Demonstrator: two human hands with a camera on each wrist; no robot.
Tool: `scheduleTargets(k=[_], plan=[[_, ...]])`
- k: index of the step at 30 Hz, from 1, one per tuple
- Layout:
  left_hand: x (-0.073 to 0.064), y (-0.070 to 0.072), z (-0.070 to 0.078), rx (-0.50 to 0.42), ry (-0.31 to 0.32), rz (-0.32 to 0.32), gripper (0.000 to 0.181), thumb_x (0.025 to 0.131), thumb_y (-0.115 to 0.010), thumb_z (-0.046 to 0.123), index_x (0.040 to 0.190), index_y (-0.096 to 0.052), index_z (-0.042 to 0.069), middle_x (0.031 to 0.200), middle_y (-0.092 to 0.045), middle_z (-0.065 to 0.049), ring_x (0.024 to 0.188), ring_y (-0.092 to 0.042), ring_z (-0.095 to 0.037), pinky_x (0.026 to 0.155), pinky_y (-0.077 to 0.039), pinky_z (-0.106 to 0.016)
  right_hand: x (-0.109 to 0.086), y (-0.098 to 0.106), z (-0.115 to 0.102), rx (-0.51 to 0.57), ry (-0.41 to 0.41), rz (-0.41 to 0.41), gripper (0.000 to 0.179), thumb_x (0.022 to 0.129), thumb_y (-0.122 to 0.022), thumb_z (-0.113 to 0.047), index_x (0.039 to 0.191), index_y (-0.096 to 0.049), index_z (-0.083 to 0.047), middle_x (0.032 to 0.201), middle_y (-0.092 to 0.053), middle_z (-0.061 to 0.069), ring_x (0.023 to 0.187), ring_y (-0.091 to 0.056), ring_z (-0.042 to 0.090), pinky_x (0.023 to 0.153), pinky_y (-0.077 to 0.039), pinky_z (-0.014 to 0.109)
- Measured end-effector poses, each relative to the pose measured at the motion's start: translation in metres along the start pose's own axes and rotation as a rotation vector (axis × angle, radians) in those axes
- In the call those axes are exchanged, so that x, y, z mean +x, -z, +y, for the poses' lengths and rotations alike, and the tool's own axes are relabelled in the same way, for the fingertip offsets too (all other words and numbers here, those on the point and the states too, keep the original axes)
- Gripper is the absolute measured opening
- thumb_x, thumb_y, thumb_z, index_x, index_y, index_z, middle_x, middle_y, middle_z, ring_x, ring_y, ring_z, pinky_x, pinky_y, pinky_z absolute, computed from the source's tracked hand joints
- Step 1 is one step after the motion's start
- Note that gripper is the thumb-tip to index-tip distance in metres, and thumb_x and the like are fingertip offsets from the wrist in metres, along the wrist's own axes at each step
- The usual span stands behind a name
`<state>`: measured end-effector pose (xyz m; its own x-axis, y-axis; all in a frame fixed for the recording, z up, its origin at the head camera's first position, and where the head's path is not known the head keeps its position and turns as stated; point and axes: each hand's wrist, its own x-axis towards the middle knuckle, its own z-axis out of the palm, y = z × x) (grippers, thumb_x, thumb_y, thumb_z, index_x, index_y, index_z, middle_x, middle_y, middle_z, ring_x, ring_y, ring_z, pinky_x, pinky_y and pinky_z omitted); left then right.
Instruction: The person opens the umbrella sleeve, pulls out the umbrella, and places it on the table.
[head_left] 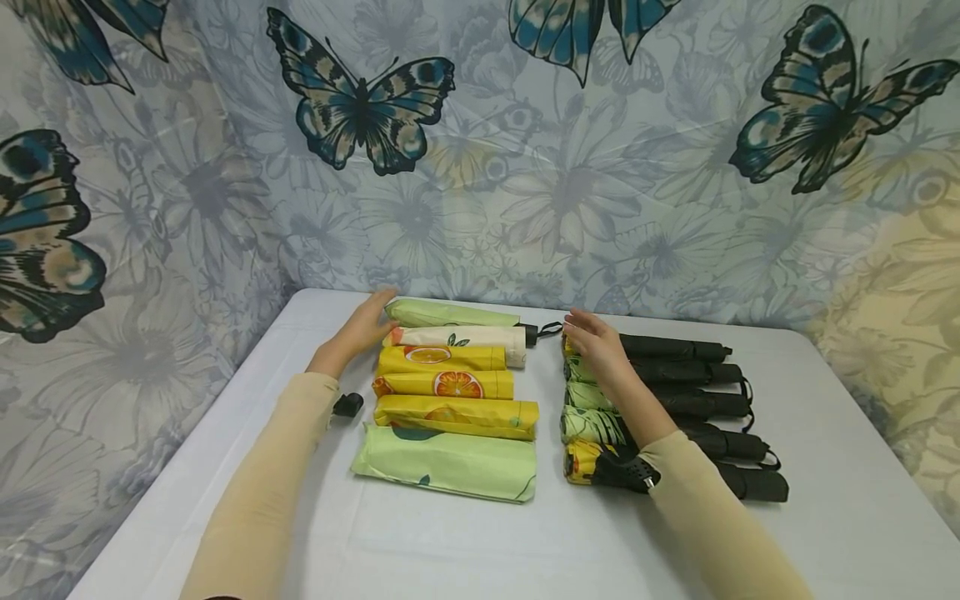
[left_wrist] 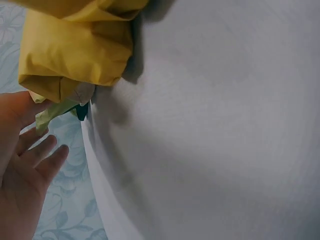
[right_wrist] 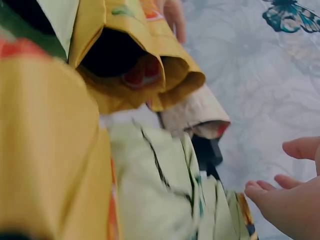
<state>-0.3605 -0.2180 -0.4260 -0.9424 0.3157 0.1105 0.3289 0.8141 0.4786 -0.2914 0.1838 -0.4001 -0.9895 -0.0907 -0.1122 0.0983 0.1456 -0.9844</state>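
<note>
My left hand (head_left: 358, 327) is at the left end of a light green fabric sleeve (head_left: 450, 313) at the back of the left row. In the left wrist view, thumb and spread fingers lie either side of the green fabric's end (left_wrist: 47, 114). Just in front lies a cream sleeve (head_left: 457, 337) with an umbrella's black handle (head_left: 531, 335) and strap protruding at its right. My right hand (head_left: 600, 350), fingers extended and holding nothing, hovers over the left ends of several folded umbrellas (head_left: 693, 372) with black right portions and green or yellow printed ends.
Nearer in the left row lie yellow orange-print sleeves (head_left: 442, 384) and a wide green sleeve (head_left: 450, 463). A black wrist camera (head_left: 347, 405) sits by the left cuff. Behind the white table (head_left: 420, 542) hangs a butterfly-print cloth (head_left: 480, 208).
</note>
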Motion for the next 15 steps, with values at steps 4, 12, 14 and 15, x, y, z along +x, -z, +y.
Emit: scheduleTargets(k=[4,12,14,15], plan=[[0.001,-0.002,0.0,-0.039,-0.001,-0.013,0.061,0.097,-0.059,0.01,0.149,-0.031,-0.005,0.154,-0.032,-0.027,0.143,-0.031,-0.043,0.118,-0.03,-0.055,0.006,-0.011,0.0,0.067,-0.04,-0.042,0.064,0.103,-0.049,-0.024,0.156,-0.019,-0.006,0.162,-0.023,0.013,0.15,-0.024,0.026,0.124,-0.025,0.039],[0.003,-0.003,0.001,-0.102,0.0,-0.048,0.059,0.097,-0.059,0.008,0.15,-0.033,-0.001,0.153,-0.034,-0.025,0.14,-0.036,-0.042,0.111,-0.042,-0.051,0.016,-0.023,0.004,0.084,-0.143,-0.127,0.065,0.105,-0.044,-0.022,0.158,-0.008,-0.007,0.165,-0.008,0.011,0.154,-0.01,0.026,0.127,-0.013,0.041],[0.003,-0.004,0.0,-0.107,-0.006,-0.052,0.059,0.097,-0.058,0.007,0.15,-0.033,0.0,0.154,-0.034,-0.024,0.141,-0.035,-0.041,0.111,-0.042,-0.051,0.018,-0.026,0.005,0.081,-0.163,-0.139,0.068,0.104,-0.044,-0.022,0.158,-0.004,-0.007,0.166,-0.003,0.011,0.154,-0.007,0.026,0.127,-0.011,0.041],[0.003,-0.004,0.0,-0.107,-0.009,-0.052,0.058,0.097,-0.058,0.007,0.15,-0.034,0.0,0.154,-0.034,-0.023,0.141,-0.035,-0.041,0.111,-0.042,-0.051,0.019,-0.028,0.006,0.081,-0.169,-0.143,0.069,0.104,-0.044,-0.021,0.158,-0.002,-0.007,0.166,0.0,0.011,0.154,-0.005,0.026,0.127,-0.01,0.041]])
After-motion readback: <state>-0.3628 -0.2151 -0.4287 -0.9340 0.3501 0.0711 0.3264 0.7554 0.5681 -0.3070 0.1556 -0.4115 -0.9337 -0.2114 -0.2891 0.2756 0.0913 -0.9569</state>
